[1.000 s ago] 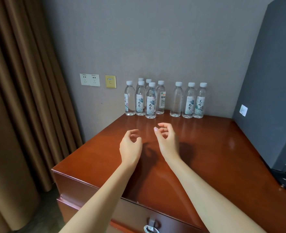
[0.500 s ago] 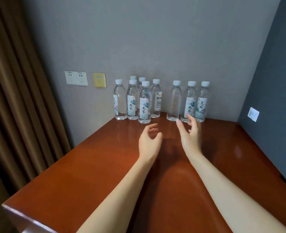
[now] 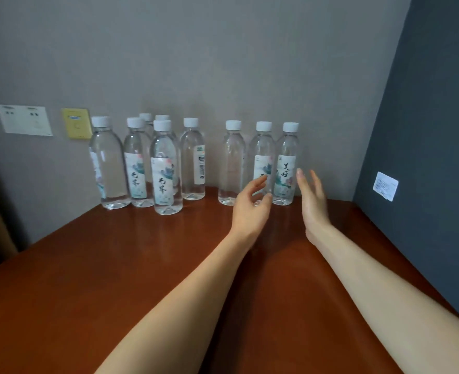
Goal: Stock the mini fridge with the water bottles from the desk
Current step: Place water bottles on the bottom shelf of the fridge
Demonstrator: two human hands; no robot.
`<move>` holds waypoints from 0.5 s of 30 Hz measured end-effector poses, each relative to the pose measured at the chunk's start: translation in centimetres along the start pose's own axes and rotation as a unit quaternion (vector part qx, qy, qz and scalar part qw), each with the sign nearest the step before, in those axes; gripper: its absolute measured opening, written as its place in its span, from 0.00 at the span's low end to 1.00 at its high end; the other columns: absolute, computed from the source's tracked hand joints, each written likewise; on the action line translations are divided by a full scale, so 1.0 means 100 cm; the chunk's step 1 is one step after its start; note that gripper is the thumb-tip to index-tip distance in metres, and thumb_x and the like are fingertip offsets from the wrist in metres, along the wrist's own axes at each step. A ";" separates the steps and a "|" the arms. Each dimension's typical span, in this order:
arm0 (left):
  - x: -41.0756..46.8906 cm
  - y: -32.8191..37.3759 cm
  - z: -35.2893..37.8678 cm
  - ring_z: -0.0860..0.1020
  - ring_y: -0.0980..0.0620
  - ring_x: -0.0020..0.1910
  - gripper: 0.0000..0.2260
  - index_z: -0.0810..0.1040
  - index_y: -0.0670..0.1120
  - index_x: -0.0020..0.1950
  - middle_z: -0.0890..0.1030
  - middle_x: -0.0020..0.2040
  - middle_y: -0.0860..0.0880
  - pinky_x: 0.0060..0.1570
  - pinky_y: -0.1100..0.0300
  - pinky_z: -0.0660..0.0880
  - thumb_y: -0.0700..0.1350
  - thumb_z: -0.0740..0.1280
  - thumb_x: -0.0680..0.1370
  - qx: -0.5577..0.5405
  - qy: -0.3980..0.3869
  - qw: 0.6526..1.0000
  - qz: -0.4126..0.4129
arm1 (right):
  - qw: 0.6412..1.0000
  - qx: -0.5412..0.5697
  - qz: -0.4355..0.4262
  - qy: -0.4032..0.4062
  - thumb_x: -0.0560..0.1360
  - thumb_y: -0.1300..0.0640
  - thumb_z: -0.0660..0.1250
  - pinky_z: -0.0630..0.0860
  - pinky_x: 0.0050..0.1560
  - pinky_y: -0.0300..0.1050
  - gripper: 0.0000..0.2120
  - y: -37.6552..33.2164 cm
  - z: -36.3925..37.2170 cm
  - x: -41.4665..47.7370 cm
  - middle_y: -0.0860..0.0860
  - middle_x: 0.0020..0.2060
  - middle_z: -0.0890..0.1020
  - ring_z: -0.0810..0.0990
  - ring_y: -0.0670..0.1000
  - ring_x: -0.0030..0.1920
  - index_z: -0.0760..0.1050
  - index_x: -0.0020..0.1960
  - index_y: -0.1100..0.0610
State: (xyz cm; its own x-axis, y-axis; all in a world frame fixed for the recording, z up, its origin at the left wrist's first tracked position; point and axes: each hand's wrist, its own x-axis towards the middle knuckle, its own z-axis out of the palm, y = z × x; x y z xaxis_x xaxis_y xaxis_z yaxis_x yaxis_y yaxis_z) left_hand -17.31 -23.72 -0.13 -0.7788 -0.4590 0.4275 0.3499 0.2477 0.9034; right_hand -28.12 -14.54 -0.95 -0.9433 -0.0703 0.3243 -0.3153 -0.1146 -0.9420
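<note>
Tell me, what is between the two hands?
The rightmost water bottle stands between the left hand and the right hand, as the head view shows.

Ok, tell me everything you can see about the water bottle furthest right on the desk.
The rightmost bottle is clear plastic, seemingly full, with a white screw cap and a pale label bearing dark brush characters and a flower print. It stands upright on the red-brown desk by the wall, last in a row of three, close beside its neighbour. The right hand, fingers straight, is just beside it; whether it touches cannot be told.
</note>
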 end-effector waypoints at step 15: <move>0.040 -0.023 0.028 0.65 0.54 0.73 0.26 0.65 0.45 0.75 0.68 0.73 0.48 0.73 0.57 0.62 0.30 0.57 0.78 -0.014 -0.068 0.998 0.009 | 0.992 -0.032 0.032 -0.117 0.76 0.37 0.62 0.70 0.45 0.25 0.30 0.013 0.019 0.055 0.52 0.65 0.74 0.77 0.34 0.53 0.65 0.71 0.55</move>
State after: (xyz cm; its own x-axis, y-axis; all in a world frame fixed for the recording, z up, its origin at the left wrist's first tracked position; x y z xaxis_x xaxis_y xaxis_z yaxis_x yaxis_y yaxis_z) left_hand -22.67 -23.73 -0.60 -0.8346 -0.3345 0.4377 0.3782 0.2298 0.8967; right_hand -33.52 -17.00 -0.23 -0.9140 -0.3040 0.2687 -0.2694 -0.0404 -0.9622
